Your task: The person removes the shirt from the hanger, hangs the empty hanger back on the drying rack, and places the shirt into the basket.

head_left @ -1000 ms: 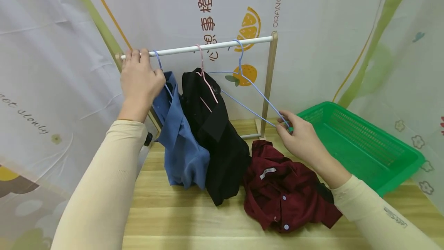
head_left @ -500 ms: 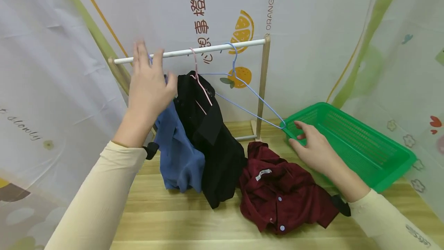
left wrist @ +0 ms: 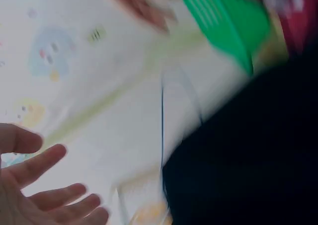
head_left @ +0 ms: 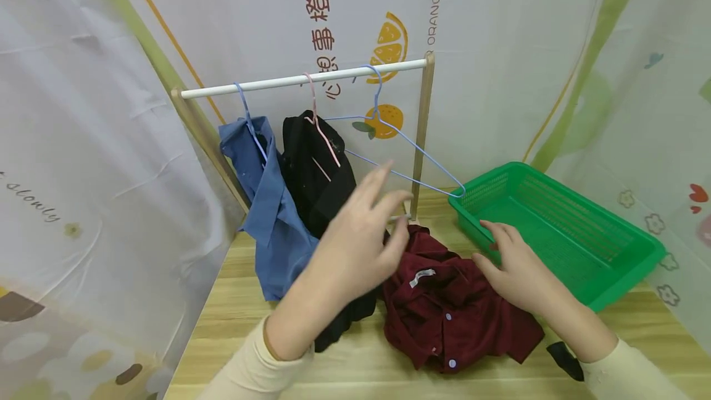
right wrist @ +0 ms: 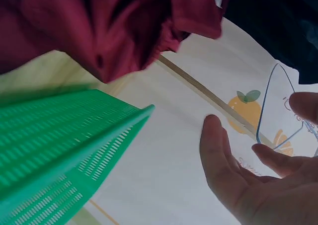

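A crumpled maroon shirt [head_left: 444, 320] with a white label lies on the wooden table. My left hand [head_left: 355, 239], slightly blurred, hovers in front of the black shirt [head_left: 311, 171], fingers spread and holding nothing. To the right of the maroon shirt's collar hovers my right hand [head_left: 516, 267], fingers loosely bent, also holding nothing; the right wrist view shows that hand [right wrist: 263, 185] with fingers apart. A bare blue hanger [head_left: 378, 100] hangs from the white rail [head_left: 278, 83]. The black shirt hangs there on a pink hanger [head_left: 314, 100], and a blue shirt [head_left: 272, 215] on another blue hanger [head_left: 244, 102].
A green plastic basket [head_left: 472, 227] stands at the right, behind my right hand. The rack's wooden posts [head_left: 423, 122] rise at either end of the rail. Printed curtains [head_left: 489, 48] enclose the back and sides. A black strap [head_left: 565, 360] shows near my right wrist.
My left hand has left the rail's left end and moved right and down toward the maroon shirt. My right hand has let go of the bare hanger's corner and come lower.
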{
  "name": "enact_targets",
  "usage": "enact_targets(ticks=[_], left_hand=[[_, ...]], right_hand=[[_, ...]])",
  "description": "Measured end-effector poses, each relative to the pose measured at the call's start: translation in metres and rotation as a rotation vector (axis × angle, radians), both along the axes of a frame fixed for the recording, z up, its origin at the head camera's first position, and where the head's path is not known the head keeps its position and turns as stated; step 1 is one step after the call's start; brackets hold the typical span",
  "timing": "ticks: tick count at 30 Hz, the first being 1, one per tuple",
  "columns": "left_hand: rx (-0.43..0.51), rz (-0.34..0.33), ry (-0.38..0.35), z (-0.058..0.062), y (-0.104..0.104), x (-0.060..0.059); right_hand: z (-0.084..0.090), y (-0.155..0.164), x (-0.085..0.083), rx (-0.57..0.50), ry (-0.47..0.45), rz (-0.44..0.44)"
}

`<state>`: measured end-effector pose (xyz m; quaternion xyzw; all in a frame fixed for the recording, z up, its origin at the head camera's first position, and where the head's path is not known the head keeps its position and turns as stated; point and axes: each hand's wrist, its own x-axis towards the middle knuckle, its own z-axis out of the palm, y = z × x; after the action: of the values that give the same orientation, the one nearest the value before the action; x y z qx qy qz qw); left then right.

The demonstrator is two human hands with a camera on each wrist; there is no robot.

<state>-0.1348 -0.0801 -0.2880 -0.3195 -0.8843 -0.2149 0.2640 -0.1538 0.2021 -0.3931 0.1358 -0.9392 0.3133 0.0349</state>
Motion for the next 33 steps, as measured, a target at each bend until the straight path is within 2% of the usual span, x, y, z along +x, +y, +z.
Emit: enact_targets(ticks=[3,5,7,9,11,13,16,21,25,27,30,33], left_hand=[[-0.034,-0.058,-0.219,-0.034,0.021,0.010],[-0.111,-0.068,-0.363,-0.059,0.032,0.012],[-0.221,-0.041,-0.493,-0.083,0.039,0.012],[-0.356,0.013,-0.598,-0.105,0.044,0.012],[-0.497,0.067,-0.657,-0.124,0.047,0.011],[-0.611,0.114,-0.669,-0.139,0.050,0.011],[-0.733,0.170,-0.609,-0.155,0.052,0.011],[-0.821,0.288,-0.470,-0.170,0.051,0.010],[-0.764,0.376,-0.377,-0.178,0.051,0.004],[-0.693,0.403,-0.368,-0.181,0.053,-0.002],[-0.564,0.417,-0.407,-0.186,0.057,-0.014],[-0.443,0.417,-0.497,-0.190,0.064,-0.029]], right_hand=[[-0.012,0.004,0.006,0.032,-0.037,0.003],[-0.021,0.005,0.009,0.072,-0.070,0.014],[-0.029,0.006,0.011,0.109,-0.109,0.028],[-0.037,0.006,0.012,0.142,-0.144,0.037],[-0.044,0.007,0.012,0.171,-0.176,0.038],[-0.052,0.010,0.014,0.199,-0.209,0.039],[-0.063,0.014,0.017,0.234,-0.255,0.040],[-0.077,0.013,0.023,0.245,-0.252,0.036],[-0.085,0.011,0.024,0.197,-0.230,0.017],[-0.088,0.010,0.023,0.172,-0.235,0.007],[-0.095,0.011,0.019,0.156,-0.239,0.002],[-0.103,0.013,0.015,0.154,-0.241,-0.006]])
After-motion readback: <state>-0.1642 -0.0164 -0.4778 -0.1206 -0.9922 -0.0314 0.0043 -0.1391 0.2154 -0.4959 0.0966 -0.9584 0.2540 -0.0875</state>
